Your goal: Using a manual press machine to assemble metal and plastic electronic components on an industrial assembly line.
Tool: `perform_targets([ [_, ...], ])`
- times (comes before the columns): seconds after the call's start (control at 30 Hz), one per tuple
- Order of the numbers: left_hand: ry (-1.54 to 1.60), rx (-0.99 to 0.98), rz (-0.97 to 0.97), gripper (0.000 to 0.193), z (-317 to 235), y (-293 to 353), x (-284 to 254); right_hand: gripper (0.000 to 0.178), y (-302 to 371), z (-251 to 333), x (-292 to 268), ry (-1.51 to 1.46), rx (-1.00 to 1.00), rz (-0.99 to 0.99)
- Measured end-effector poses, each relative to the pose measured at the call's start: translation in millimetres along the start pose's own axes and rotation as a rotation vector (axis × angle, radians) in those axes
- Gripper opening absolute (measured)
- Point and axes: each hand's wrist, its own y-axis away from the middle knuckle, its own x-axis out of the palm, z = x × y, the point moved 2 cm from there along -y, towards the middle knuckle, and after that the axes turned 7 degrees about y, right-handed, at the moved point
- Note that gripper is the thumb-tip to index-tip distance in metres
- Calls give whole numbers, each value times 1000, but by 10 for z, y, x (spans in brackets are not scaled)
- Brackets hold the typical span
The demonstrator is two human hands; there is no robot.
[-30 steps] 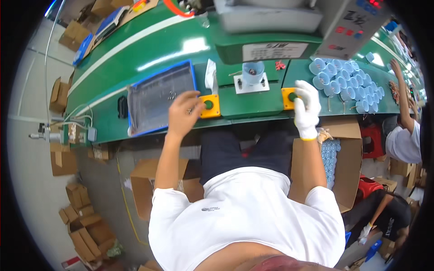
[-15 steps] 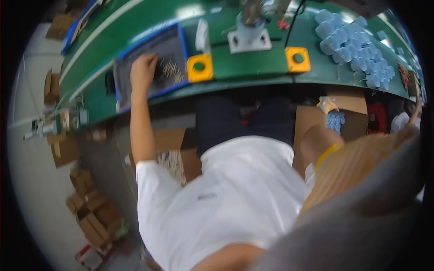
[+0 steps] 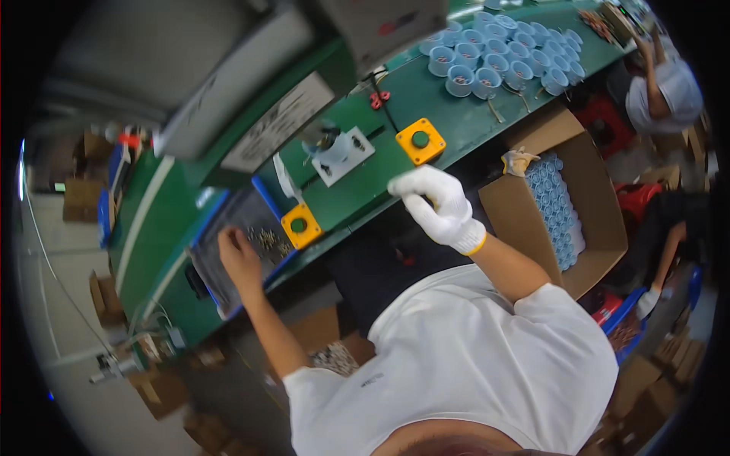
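Note:
My left hand (image 3: 240, 258), bare, hovers over the near part of a shallow dark tray with a blue rim (image 3: 266, 196). Its fingers are curled in, and whatever they hold is too small to make out. Beside it in the tray lies a scatter of small brass-coloured parts (image 3: 266, 239). My right hand (image 3: 441, 207) wears a white knitted glove with a yellow cuff. It is raised by the bench's front edge, thumb and fingers bent together; anything between them is hidden. Nearest to it is a yellow box with a green button (image 3: 420, 141).
A press-like machine (image 3: 281, 121) overhangs a white fixture plate (image 3: 344, 157). Another yellow button box (image 3: 302, 226) sits beside the tray. Several light-blue cups (image 3: 494, 61) crowd the bench's right. An open carton (image 3: 498, 216) of blue pieces stands below. Another person (image 3: 665, 99) works far right.
The view has turned, bringing the machine and carton further in. My gloved right hand, earlier blurred close to the camera, is now beside the bench edge. My left hand stays over the tray.

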Motion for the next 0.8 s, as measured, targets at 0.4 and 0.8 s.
perform_targets([
  [0.4,164,308,145,9,-1533,13,987,64,-1237,171,607,140,99,-147],
  [0.8,412,102,89,13,-1375,89,1011,44,-1492,248,834,303,-61,111],
])
